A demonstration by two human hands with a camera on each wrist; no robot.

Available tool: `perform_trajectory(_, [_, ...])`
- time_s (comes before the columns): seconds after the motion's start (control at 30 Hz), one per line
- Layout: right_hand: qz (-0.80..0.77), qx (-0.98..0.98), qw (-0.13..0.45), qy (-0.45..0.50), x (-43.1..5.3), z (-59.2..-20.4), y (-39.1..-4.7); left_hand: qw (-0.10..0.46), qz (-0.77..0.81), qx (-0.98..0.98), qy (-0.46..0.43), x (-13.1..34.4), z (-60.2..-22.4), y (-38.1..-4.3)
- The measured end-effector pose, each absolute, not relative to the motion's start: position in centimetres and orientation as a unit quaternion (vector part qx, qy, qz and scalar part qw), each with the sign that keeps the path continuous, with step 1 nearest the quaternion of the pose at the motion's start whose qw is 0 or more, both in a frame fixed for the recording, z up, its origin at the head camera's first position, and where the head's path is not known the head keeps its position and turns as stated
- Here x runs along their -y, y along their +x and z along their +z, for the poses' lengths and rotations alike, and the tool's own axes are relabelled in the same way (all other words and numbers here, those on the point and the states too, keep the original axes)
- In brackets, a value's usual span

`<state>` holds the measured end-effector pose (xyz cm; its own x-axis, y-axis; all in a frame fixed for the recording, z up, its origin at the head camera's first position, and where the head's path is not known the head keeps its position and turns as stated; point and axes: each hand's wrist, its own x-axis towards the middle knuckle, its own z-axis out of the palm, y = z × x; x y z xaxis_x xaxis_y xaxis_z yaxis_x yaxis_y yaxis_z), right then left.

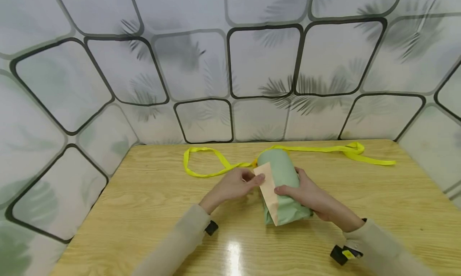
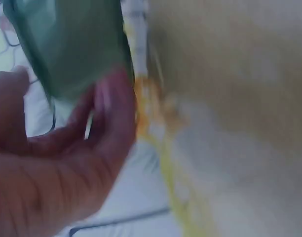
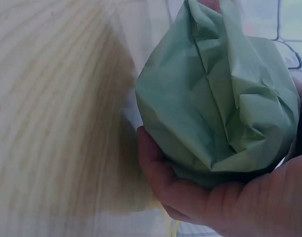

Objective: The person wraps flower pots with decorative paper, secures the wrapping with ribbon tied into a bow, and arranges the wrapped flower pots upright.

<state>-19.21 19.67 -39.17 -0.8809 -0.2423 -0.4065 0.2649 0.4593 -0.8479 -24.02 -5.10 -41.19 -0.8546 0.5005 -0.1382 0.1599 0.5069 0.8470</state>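
A rolled bundle in green wrapping paper (image 1: 282, 164) lies above the wooden table, with a pale peach flap of the paper (image 1: 268, 190) along its left side. At the flap's upper left edge, my left hand (image 1: 237, 184) pinches the paper between thumb and fingers. My right hand (image 1: 306, 194) grips the bundle from the right, its thumb over the flap's edge. Crumpled folds of the green paper (image 3: 210, 103) form the near end in the right wrist view, with fingers (image 3: 161, 173) curled beneath. What the paper wraps is hidden.
A yellow ribbon (image 1: 317, 149) runs along the back of the wooden table (image 1: 151, 212), passing behind the bundle and looping at the left. Something small and orange (image 1: 254, 162) shows on it beside the bundle. A patterned curtain-like wall (image 1: 201, 67) stands right behind the table.
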Motion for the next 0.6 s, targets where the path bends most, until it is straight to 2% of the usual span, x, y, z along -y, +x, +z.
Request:
perform_trajectory(0.07, [-0.521,-0.819,0.241,0.01,-19.5,-39.2,-19.1,0.12,0.342,-0.906,0.22,6.1,-41.0,-24.9])
perform_trajectory(0.13, [-0.519,-0.821,0.24,0.01,-19.5,-39.0,-19.0,0.091,0.244,-0.938,0.228,6.9,-41.1,-25.6])
perform_trajectory(0.3, [-0.519,-0.819,0.245,0.007,-19.7,-38.5,-18.8,0.108,0.127,-0.964,0.206,8.4,-41.3,-25.7])
perform_trajectory(0.6, [-0.535,-0.807,0.249,-0.004,-22.3,-37.3,-18.8,0.099,0.153,-0.978,0.105,11.1,-40.3,-25.6])
